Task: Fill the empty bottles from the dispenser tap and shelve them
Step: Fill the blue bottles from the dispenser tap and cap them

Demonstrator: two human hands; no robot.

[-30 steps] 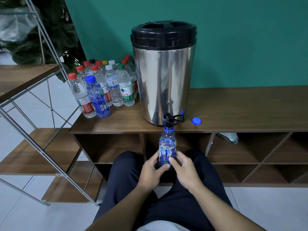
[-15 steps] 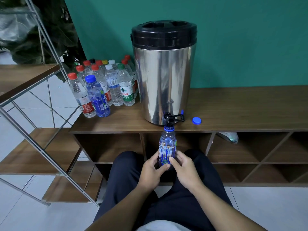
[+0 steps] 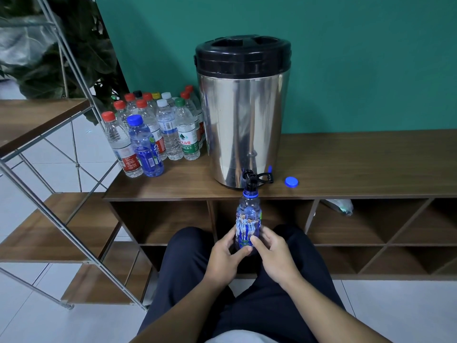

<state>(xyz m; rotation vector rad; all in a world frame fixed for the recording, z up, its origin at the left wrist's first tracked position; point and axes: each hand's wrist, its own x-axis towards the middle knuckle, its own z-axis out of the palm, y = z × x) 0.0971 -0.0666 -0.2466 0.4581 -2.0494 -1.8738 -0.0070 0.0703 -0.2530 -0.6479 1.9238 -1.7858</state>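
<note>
A dark-leaved plant [image 3: 61, 53] stood behind the metal-framed wooden rack [image 3: 44, 144], against a teal wall [image 3: 346, 58], above pale floor tiles [image 3: 395, 313]

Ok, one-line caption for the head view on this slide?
Both hands, left hand and right hand, hold an uncapped bottle under the dispenser tap; its blue cap lies on the cabinet top.

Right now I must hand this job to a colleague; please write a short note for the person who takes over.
Left hand and right hand both grip the blue printed bottle, uncapped, mouth under the dispenser tap.
Its blue cap lies on the cabinet top, right of the steel dispenser.
Capped bottles stand left of it.
Left: finish filling, cap, shelve. Fill level unclear.
</note>
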